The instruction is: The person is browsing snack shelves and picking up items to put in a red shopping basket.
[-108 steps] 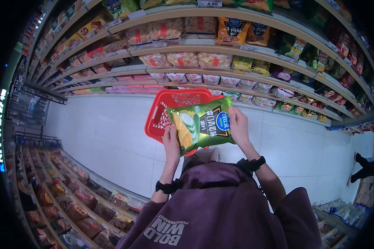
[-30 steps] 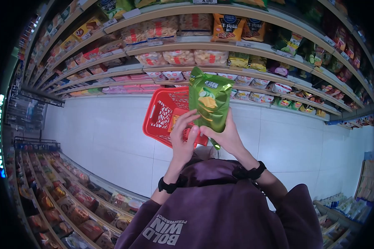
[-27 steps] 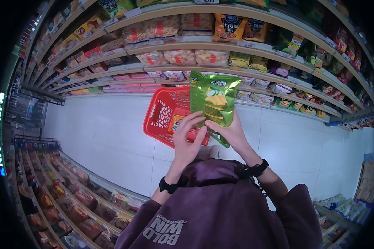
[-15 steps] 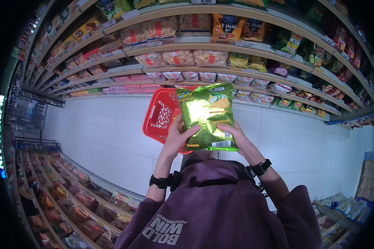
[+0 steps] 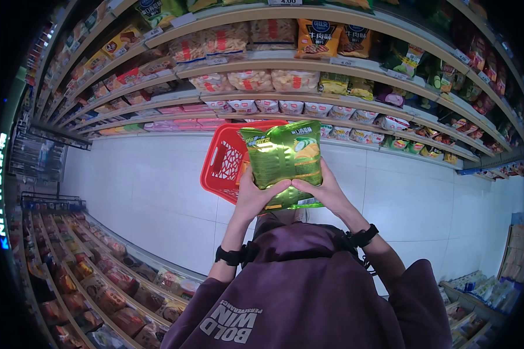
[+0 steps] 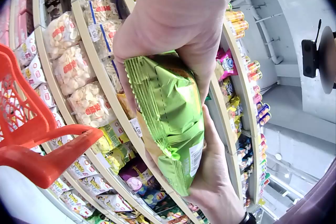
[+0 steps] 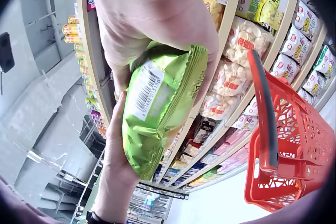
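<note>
A shiny green bag of potato chips [image 5: 282, 154] is held in front of the body, its back with the seam turned up to the head view. My left hand [image 5: 254, 195] grips its left side and my right hand [image 5: 326, 191] its right side. Both thumbs press on the back face, tips nearly meeting at the middle; the other fingers are hidden behind the bag. The bag's crimped end [image 6: 149, 113] faces the left wrist camera, and a white barcode label [image 7: 148, 90] shows in the right wrist view. Partly covered by the bag is a red shopping basket [image 5: 212, 168].
Shelves of snack bags [image 5: 273, 81] curve across the far side, with price tags on their edges. Low racks of packaged goods [image 5: 110, 285] stand at the lower left. Pale floor tiles [image 5: 402, 180] run between them. Something orange lies inside the basket.
The bag has turned from its front to its back, passing through an upright tilt. My left hand let go partway through, then took hold again, and both thumbs have moved closer together.
</note>
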Available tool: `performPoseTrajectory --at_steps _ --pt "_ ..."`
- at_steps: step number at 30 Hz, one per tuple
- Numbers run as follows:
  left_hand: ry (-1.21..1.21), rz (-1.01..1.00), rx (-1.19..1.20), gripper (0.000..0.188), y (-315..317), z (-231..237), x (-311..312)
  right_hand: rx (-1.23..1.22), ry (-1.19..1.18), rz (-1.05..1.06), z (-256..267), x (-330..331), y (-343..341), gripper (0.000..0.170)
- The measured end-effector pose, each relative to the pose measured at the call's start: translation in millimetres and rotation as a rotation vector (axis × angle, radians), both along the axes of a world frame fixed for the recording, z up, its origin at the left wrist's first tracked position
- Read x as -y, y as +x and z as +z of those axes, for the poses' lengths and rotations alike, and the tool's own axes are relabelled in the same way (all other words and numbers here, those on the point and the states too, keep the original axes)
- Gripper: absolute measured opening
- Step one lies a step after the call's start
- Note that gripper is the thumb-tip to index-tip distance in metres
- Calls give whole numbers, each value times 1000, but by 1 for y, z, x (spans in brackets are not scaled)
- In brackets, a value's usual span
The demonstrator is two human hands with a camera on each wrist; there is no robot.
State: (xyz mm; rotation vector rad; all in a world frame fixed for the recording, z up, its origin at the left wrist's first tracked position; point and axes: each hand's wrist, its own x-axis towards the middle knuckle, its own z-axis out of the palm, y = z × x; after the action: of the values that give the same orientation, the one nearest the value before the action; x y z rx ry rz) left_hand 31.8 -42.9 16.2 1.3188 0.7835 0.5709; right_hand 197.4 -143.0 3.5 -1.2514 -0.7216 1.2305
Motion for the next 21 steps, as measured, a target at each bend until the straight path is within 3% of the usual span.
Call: performPoseTrajectory --at_steps 8,11,14,17,19,20,21 --pt "3 0 -8 58 -2 -2 2 50 18 -9 -2 3 -3 65" --pt "87 30 -24 58 -3 -10 3 200 31 -22 -13 3 -4 67" --pt "392 40 -111 56 -3 -5 5 252 34 -75 -22 1 -7 63" --pt "225 -13 -3 48 -7 -3 7 103 -4 -135 -26 1 -9 55" --pt "-21 -58 81 40 -10 4 5 -9 -59 -148 -26 0 -4 55" --pt "-145 -81 122 37 -11 7 5 -24 -131 -112 -35 1 -2 65" --pt "-106 -82 115 34 -11 3 6 -80 -161 -78 -31 2 -1 65"
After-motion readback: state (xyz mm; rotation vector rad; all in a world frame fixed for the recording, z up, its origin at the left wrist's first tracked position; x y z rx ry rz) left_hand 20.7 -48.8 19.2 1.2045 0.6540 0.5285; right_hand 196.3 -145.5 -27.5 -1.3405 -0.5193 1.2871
